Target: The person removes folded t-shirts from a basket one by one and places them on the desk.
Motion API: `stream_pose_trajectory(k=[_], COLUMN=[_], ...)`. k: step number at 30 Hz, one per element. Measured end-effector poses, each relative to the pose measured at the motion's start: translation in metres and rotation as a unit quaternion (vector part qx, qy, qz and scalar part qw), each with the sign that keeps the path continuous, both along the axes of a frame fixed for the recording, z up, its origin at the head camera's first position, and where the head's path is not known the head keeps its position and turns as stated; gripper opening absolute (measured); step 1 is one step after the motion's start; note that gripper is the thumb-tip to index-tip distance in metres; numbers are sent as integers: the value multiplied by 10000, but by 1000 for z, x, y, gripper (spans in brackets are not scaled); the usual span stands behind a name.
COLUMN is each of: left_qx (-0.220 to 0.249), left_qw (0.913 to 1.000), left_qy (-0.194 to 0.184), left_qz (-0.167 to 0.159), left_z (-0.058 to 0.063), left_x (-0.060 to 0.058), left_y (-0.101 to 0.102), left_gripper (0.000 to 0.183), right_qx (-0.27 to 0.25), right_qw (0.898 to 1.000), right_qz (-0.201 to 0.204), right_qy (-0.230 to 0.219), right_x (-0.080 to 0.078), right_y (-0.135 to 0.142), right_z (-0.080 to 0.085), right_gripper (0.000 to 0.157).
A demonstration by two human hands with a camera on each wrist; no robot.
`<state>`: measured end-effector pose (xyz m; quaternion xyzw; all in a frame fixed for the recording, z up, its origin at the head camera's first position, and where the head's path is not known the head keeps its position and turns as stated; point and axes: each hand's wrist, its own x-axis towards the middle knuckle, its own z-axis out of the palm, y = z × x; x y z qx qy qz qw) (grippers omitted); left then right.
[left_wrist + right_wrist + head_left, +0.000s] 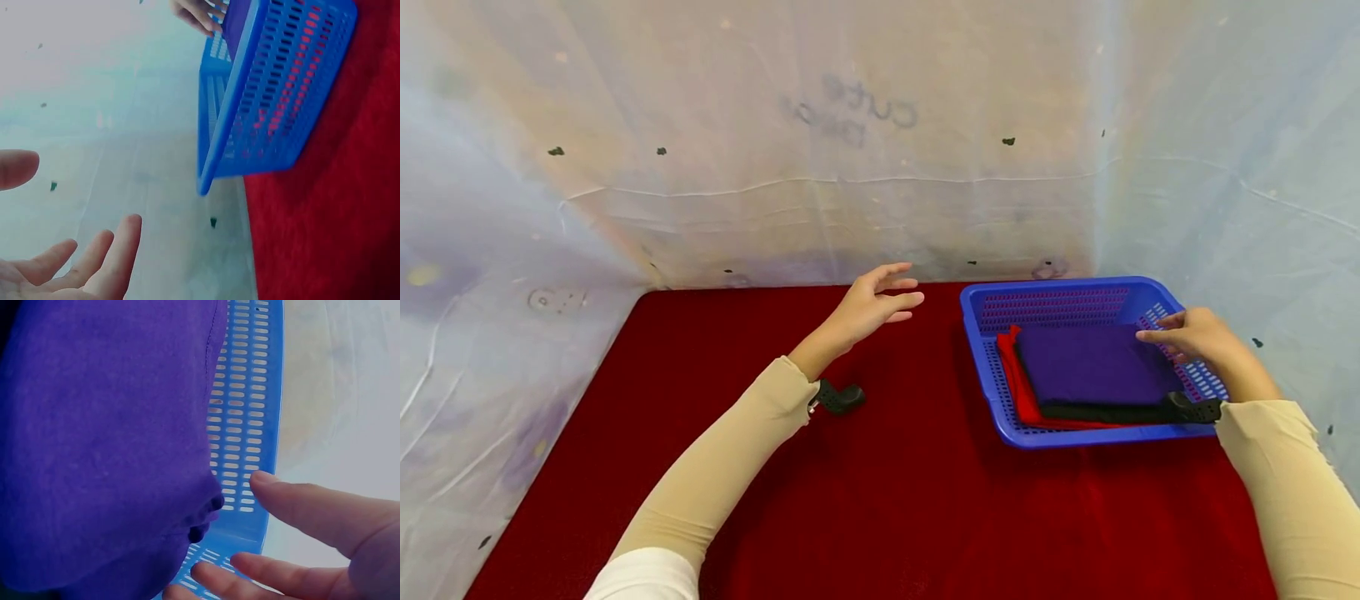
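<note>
A blue plastic basket (981,367) with slotted walls stands on the right of the red cloth surface. Inside it lie folded cloths in a stack: purple (1086,362) on top, black (1097,412) below, red (1017,383) lowest. My right hand (1198,342) hovers by the basket's right wall, its fingers apart and holding nothing; in the right wrist view the thumb (300,503) is beside the rim, near a bunched corner of the purple cloth (125,444). Left of the basket, my left hand (876,307) hangs in the air, fingers spread, with nothing in them.
Red cloth (880,508) covers the table. Pale plastic sheeting (850,217) rises as walls behind and at both sides, close to the basket's back and right edges. Black wrist cameras (841,398) are strapped on both wrists.
</note>
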<state>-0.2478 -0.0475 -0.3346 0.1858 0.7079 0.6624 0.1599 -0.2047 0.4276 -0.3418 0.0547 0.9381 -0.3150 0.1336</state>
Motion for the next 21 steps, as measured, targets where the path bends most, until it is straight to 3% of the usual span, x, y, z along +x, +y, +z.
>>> stream_pose_trajectory(k=[9,16,21], left_qx=[419,485,583], left_qw=[9969,9914,9871], left_qy=[-628,-1038,-1302], left_qz=[-233,-627,-725], left_z=[-9,-20,-22], left_x=[0,7,12], left_y=[39,67,85], left_gripper=[56,57,57], right_qx=[-159,-3,78], right_qw=[9985,9957,9945], right_qz=[-200,-91,-49], right_qy=[-484,-923,-1043], right_x=[2,0,0], right_y=[2,3,5], right_z=[0,-3,-5], right_gripper=[73,80,87])
